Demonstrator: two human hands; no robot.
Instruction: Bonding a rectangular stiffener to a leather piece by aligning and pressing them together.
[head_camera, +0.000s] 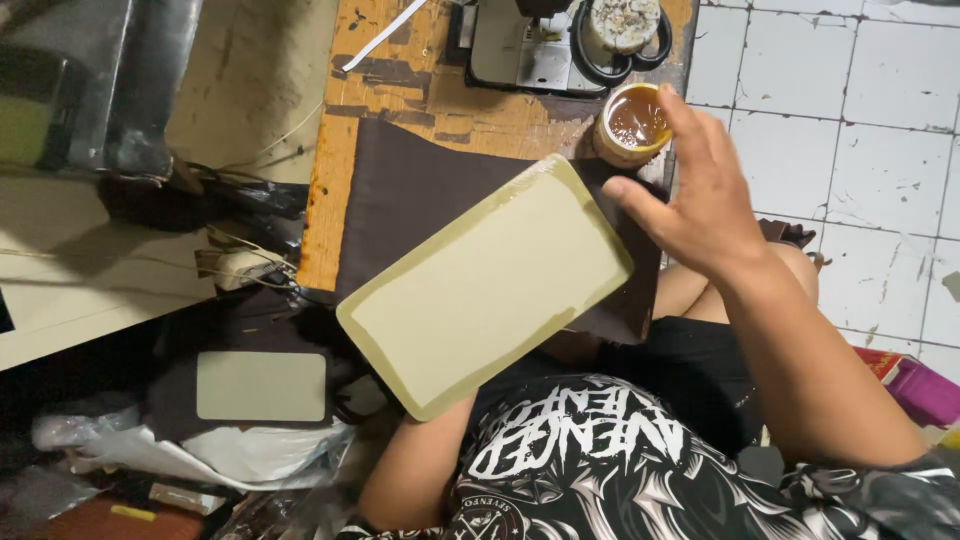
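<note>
One pale rounded panel (487, 285) rides tilted over the brown fabric (410, 190) on the tabletop (335, 170); your left hand is hidden beneath it, grip unreadable. Looks light, stiff, rim tacky: hold underneath. Right hand (700, 195), fingers spread, hovers beside the glue jar (632, 122).

Wearer: black T-shirt (600, 470) with white/grey graphic print and block lettering, short sleeves. Black shorts (690, 370). Both forearms bare, right hand (700, 190) bare, no glove, watch or rings visible.
</note>
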